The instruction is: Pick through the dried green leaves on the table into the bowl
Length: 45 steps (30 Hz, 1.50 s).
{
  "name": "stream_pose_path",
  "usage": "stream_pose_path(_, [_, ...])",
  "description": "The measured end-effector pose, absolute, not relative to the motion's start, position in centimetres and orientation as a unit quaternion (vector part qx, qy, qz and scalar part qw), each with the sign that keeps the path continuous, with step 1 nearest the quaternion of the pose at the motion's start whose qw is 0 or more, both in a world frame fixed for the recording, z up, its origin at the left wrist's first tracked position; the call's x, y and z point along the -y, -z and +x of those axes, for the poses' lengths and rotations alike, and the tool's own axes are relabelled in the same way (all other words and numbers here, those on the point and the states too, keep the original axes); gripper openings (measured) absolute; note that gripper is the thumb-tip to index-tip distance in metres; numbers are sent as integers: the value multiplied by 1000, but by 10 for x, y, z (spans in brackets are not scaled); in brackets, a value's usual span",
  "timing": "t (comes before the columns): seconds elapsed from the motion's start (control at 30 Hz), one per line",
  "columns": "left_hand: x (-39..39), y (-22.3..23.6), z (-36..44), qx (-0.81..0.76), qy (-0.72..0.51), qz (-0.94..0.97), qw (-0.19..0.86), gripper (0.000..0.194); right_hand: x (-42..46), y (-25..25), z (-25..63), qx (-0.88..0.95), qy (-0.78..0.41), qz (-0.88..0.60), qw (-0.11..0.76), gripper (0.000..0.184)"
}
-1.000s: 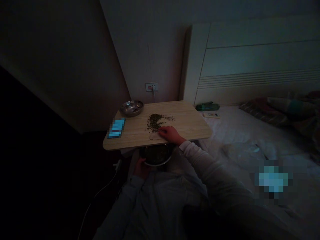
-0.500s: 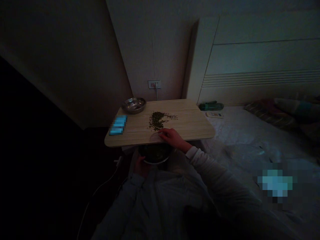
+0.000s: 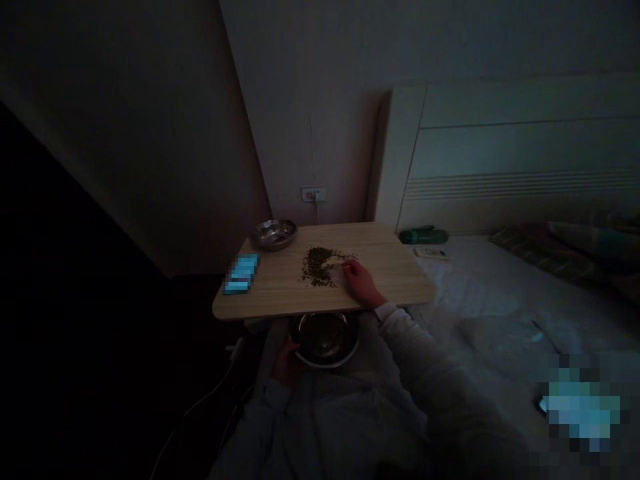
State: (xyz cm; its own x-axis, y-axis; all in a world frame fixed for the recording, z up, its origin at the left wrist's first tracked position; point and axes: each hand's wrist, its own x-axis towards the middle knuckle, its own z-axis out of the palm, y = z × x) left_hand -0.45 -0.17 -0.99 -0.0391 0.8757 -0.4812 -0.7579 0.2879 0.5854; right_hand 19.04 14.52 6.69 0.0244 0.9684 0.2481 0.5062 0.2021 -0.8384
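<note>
In dim light, a pile of small dark green grains (image 3: 317, 265) lies on a light wooden table (image 3: 280, 293). My right hand (image 3: 361, 283) rests on the tabletop at the pile's right edge, fingers curled against a pale flat piece (image 3: 336, 273). Below the table's front edge, my left hand (image 3: 283, 363) grips the rim of a metal bowl (image 3: 326, 338) that holds some of the grains.
An empty metal dish (image 3: 274, 234) sits at the table's back left, and a blurred blue item (image 3: 242, 274) lies on its left side. A wall socket (image 3: 313, 194) is behind. A bed (image 3: 500, 313) with a green bottle (image 3: 423, 235) lies to the right.
My right hand has moved from the table's front edge back up to the right side of the grain pile. The bowl stays under the edge in my left hand.
</note>
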Motion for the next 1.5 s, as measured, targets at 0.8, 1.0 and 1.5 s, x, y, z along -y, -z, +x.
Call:
stream_pose_path(0.8, [0, 11, -8, -448, -565, 65, 690, 20, -130, -69, 189, 709, -264, -539, 370, 24])
stream_pose_path(1.0, [-1, 14, -8, -438, -578, 71, 685, 28, -127, -67, 188, 719, -265, -527, 367, 20])
stream_pose_path(1.5, [0, 13, -9, -449, -573, 78, 681, 32, -125, -69, 189, 717, -254, -539, 362, 22])
